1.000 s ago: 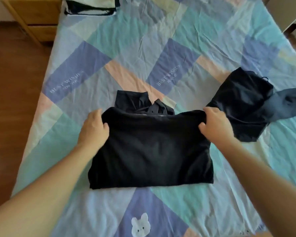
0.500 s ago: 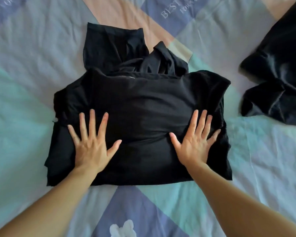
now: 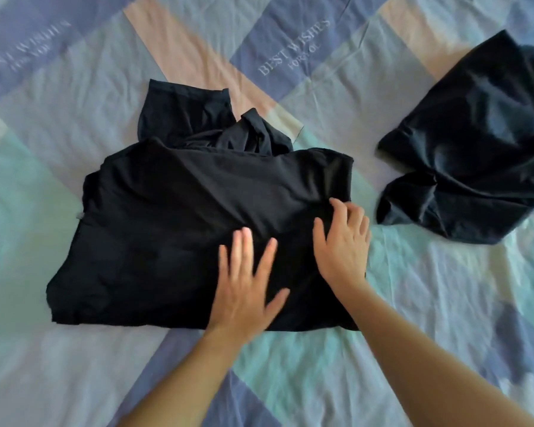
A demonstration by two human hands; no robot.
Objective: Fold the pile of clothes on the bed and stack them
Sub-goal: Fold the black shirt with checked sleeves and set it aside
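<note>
Both forearms come in from the near edge. Left hand flat on the folded black garment, fingers straight and spread, holding nothing. Right hand just beside it at the garment's right edge, fingers bent onto the cloth; can't tell if it's pinching or only pressing. Garment lies mid-bed on the patchwork sheet, with a rumpled dark part sticking out past its far edge. Second black garment unfolded, far right, apart from the first. No containers visible.
</note>
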